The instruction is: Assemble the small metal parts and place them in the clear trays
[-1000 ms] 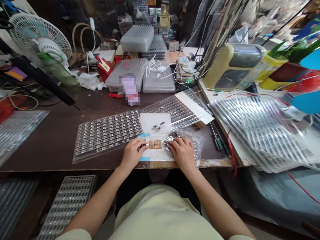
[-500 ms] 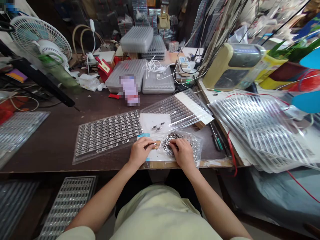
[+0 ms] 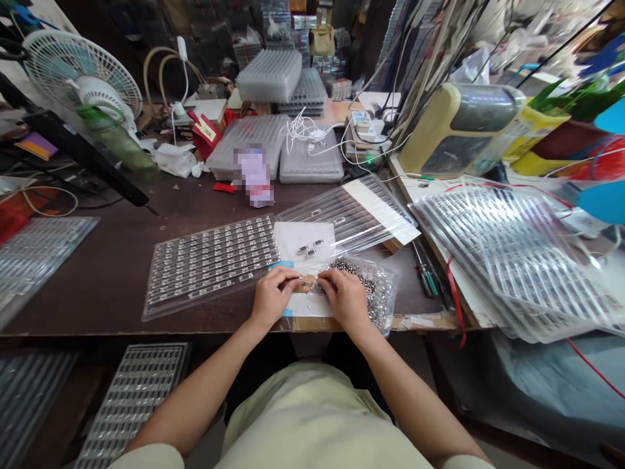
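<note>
My left hand (image 3: pixel 274 298) rests on a white sheet (image 3: pixel 297 312) at the table's front edge, its fingers over the left end of a small tan pad (image 3: pixel 307 283). My right hand (image 3: pixel 346 299) lies just to the right, fingertips at the pad's right end and beside a clear bag of small metal parts (image 3: pixel 375 293). Behind my left hand lies a plastic tray with rows of metal parts (image 3: pixel 209 260). A clear tray (image 3: pixel 342 215) and several loose metal parts (image 3: pixel 307 246) lie further back.
The dark wooden workbench (image 3: pixel 97 273) holds screwdrivers (image 3: pixel 424 277) to the right of the bag. A heap of clear trays (image 3: pixel 508 260) lies at the right, with stacked trays (image 3: pixel 268 75), white cables (image 3: pixel 305 127) and a fan (image 3: pixel 81 81) behind. More trays sit below the table (image 3: pixel 131 404).
My hands have moved closer together over the tan pad, and my left hand now covers part of it. The metal parts in the bag show more toward the back.
</note>
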Available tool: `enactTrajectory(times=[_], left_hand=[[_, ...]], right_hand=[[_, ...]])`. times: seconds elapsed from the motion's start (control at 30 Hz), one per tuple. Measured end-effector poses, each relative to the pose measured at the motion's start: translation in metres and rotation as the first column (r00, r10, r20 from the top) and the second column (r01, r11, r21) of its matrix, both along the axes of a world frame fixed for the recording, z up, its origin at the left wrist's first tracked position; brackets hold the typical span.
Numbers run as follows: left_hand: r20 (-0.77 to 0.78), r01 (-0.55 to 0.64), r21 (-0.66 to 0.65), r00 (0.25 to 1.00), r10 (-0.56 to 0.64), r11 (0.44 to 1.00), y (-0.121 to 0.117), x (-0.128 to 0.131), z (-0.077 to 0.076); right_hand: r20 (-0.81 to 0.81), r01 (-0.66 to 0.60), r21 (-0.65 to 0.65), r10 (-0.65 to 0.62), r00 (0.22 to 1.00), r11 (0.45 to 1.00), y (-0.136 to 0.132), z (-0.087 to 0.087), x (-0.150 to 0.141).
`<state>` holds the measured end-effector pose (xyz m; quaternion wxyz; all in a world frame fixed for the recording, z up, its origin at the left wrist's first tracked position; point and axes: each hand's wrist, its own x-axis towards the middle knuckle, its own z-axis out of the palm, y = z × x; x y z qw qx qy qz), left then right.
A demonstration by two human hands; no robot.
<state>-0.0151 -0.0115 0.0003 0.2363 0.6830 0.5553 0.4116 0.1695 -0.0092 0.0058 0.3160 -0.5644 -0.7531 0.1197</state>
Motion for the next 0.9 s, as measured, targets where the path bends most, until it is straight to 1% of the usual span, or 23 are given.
enactTrajectory(times=[0.1, 0.2, 0.27, 0.33, 0.47, 0.57, 0.63, 0.73, 0.83, 0.9], left_hand=[[0.067, -0.066, 0.021, 0.996, 0.064, 0.998, 0.002, -0.003, 0.001], [0.064, -0.064, 0.009, 0.996, 0.063, 0.998, 0.003, -0.004, 0.002], [0.059, -0.066, 0.0, 0.996, 0.066, 0.998, 0.003, -0.004, 0.001], [0.06, -0.07, -0.007, 0.996, 0.07, 0.998, 0.002, -0.003, 0.001], [0.054, -0.049, -0.015, 0.997, 0.05, 0.999, 0.003, -0.003, 0.0], [0.026, -0.026, -0.032, 0.999, 0.027, 0.999, 0.006, 0.0, 0.002], [-0.008, -0.007, -0.034, 1.0, 0.006, 0.999, 0.007, 0.005, 0.005], [-0.077, 0.039, -0.012, 0.996, -0.04, 0.999, 0.007, 0.013, 0.009], [-0.132, 0.073, 0.006, 0.989, -0.071, 0.997, 0.004, 0.019, 0.009], [-0.154, 0.086, 0.013, 0.985, -0.083, 0.996, 0.003, 0.021, 0.006]], right_hand=[[0.032, -0.056, -0.004, 0.056, 0.998, 0.998, 0.003, -0.003, -0.018], [0.076, -0.066, 0.026, 0.064, 0.995, 0.997, 0.005, -0.006, -0.029], [0.104, -0.078, 0.038, 0.073, 0.992, 0.996, 0.004, -0.007, -0.029], [0.14, -0.079, 0.053, 0.071, 0.988, 0.995, 0.003, -0.005, -0.023], [0.25, -0.008, 0.09, -0.015, 0.968, 0.996, 0.001, -0.001, 0.004], [0.299, -0.022, 0.085, -0.004, 0.954, 0.996, 0.0, -0.001, 0.021], [0.297, -0.022, 0.079, -0.002, 0.955, 0.997, -0.001, -0.003, 0.025], [0.271, 0.007, 0.098, -0.034, 0.962, 0.995, -0.001, -0.007, 0.024], [0.218, 0.033, 0.12, -0.058, 0.974, 0.992, -0.002, -0.009, 0.022], [0.202, 0.022, 0.129, -0.047, 0.978, 0.991, -0.002, -0.01, 0.021]])
